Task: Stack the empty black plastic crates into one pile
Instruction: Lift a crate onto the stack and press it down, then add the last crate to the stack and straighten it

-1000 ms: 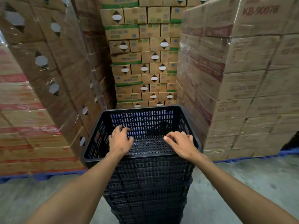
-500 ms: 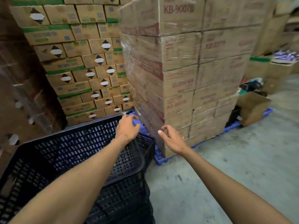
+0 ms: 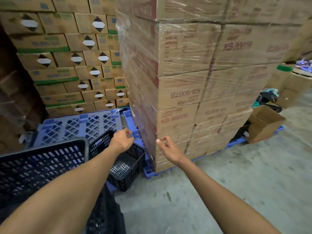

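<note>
"KB-9007B", "LUBRICATION AGENT" printed red on shrink-wrapped cartons (image 3: 175, 115); some upside down.

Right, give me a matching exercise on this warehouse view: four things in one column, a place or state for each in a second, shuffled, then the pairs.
Things:
1. crate stack
2. single black crate
3. open cardboard box
4. shrink-wrapped cartons

Places or states:
A. far right, flaps open, on the corner of a blue pallet
B. low down beside the blue pallet, under the left hand
C. bottom left, nearest the camera
D. centre, stacked high, printed KB-9007B

Pairs: 1-C, 2-B, 3-A, 4-D
</note>
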